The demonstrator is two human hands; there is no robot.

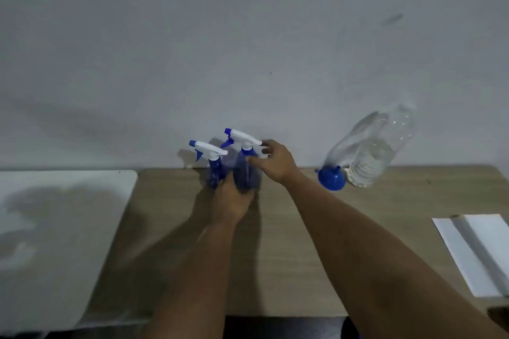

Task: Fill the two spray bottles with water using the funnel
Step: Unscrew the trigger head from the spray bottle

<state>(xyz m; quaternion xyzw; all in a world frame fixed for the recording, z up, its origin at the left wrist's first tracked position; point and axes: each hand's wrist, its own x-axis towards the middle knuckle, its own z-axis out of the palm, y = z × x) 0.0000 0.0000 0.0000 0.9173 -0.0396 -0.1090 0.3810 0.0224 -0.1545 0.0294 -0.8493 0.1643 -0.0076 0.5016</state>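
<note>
Hands readying the nearer spray bottle for uncapping.

I am clasping the base of the right-hand translucent blue spray bottle [246,173] with my left hand [234,198], while my right hand [275,162] is reaching with loose, empty fingers [265,150] for its white trigger head. Twisting should be slow, keeping it upright; the second blue spray bottle [213,173] is standing just beside it, and the blue plastic funnel [330,177] is waiting on the wooden desk [289,242].

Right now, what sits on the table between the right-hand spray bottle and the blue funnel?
In the head view, only the right hand and its wrist cross that stretch, between the spray bottle and the funnel; under them the wooden table is bare.
</note>
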